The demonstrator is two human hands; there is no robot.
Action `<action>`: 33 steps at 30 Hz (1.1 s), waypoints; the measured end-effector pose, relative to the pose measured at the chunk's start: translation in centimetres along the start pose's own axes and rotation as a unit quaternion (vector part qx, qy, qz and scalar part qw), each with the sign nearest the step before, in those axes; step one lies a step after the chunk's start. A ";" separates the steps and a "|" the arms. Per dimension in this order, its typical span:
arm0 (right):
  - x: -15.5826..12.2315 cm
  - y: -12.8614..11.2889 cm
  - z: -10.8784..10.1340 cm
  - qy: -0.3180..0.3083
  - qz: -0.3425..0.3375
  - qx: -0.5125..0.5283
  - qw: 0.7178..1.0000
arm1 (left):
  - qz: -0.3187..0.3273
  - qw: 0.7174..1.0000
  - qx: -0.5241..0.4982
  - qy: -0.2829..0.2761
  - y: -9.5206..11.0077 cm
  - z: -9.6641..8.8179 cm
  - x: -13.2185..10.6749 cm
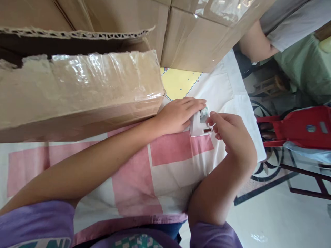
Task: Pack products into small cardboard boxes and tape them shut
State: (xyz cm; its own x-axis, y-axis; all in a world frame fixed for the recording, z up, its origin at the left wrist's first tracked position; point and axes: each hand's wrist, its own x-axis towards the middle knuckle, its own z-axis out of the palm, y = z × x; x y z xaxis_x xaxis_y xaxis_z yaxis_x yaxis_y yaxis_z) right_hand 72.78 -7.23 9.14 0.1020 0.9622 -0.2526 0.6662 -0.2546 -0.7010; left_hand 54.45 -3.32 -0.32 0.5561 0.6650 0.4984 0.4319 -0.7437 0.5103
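**Left hand (pixel 178 112) and right hand (pixel 230 132) at a small white card (pixel 196 130)**

A pink-and-white cloth (pixel 131 172) covers the table. Across its far side stand taped cardboard boxes (pixel 191 41), with an open-topped cardboard carton (pixel 103 86) in front of them, on the left. Beyond the table's right edge is a red plastic chair (pixel 307 127); above it, at the upper right, another person's bent arm (pixel 254 44) shows beneath a pale sleeve. A yellow patch (pixel 178 82) with a blue scalloped outline lies between the boxes and the hands.

The left hand rests palm down over the card's upper left part, its fingers stretched out rather than clenched. The right hand is at the card's right edge, fingers curled in toward the thumb; whether they pinch anything cannot be told.

The card lies on the cloth, just right of the carton's corner. A pale item with greenish marks (pixel 204 113) shows in its middle, partly hidden by the fingers. Smallest is a dark red rectangle (pixel 207 130) at the card's near right corner.
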 end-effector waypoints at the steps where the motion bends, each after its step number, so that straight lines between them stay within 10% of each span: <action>1: 0.0 -0.2 0.0 -0.002 0.006 -0.004 1.000 | 0.001 1.000 0.002 0.001 -0.1 0.1 0.0; 33: 0.1 -0.2 0.1 -0.002 0.016 0.008 1.000 | 0.121 0.991 0.048 0.038 0.1 -0.2 -0.5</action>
State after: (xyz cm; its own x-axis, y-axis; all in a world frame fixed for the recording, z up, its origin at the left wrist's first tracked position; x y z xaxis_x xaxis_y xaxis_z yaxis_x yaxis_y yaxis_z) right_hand 72.62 -7.10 9.17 0.1207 0.9530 -0.2778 0.6511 -0.2872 -0.7026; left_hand 54.06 -3.72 -0.35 0.5979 0.4670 0.6515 0.3605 -0.8826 0.3018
